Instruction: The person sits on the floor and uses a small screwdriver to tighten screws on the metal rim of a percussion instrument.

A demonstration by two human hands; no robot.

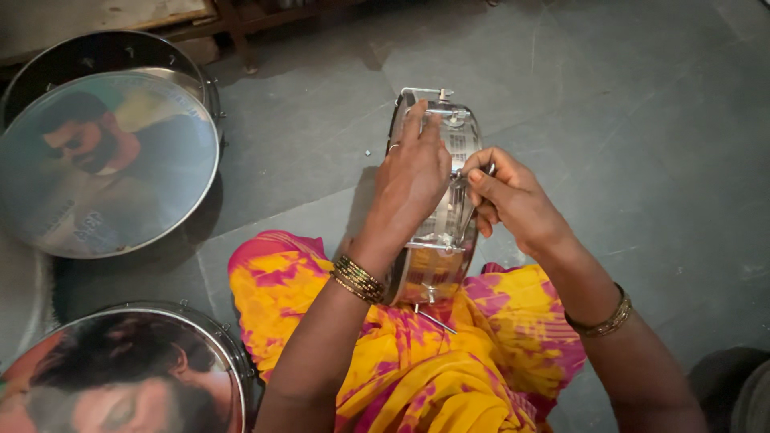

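The left hand (413,180) lies flat against the near face of a shiny metal drum frame (437,200), fingers spread upward and gripping its rim, with a ring on one finger and a stack of thin bangles (358,278) at the wrist. The right hand (513,200) is curled tight, pinching a small metal tool (475,171) against the frame's side, just beside the left fingertips. A single bangle (609,319) sits on the right wrist.

The drum frame stands on edge, upright on the person's lap, its lower edge resting on a pink and yellow patterned cloth (425,361) that covers the knees. Metal tension rods and brackets run across its width.

Beyond the lap lies a grey stone floor (626,120). To the left, well apart from the hands, a large round drum with a printed head (104,160) lies flat, and a second printed drum (128,377) sits nearer, at the bottom left corner. Wooden furniture legs (237,28) show at the top edge.
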